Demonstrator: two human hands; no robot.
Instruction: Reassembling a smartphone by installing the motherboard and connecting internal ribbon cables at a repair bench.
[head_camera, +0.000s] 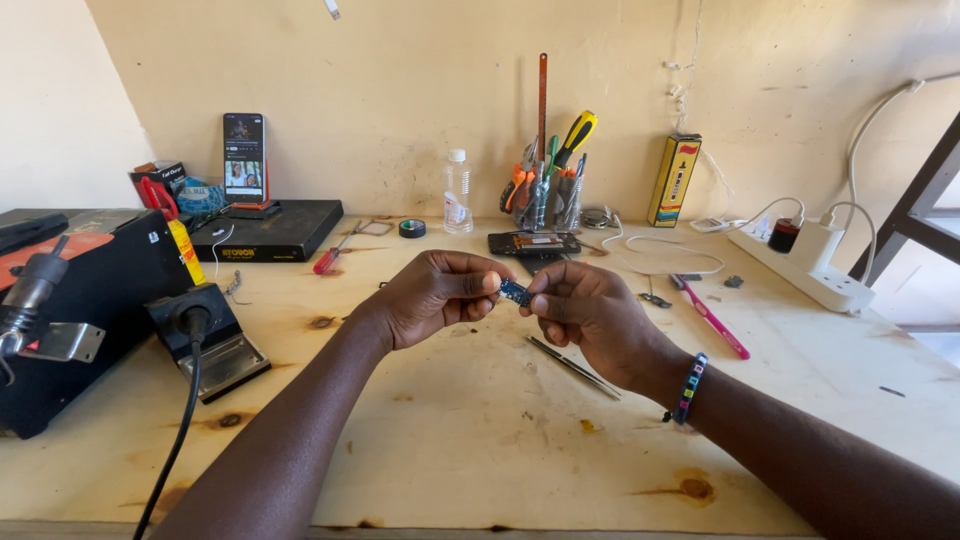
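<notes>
Small blue circuit board (515, 292) sits pinched between the fingertips of the left hand (437, 296) and right hand (588, 312), both in a closed grip above the wooden surface (480, 440); light pressure on its edges seems wisest.

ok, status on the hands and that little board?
Left hand and right hand both pinching small blue circuit board, held above table. Tweezers lying under right wrist. Nothing obstructing.

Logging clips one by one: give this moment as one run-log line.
left hand: pinches small blue circuit board | right hand: pinches same board | tweezers: on wooden table, under right hand
</notes>
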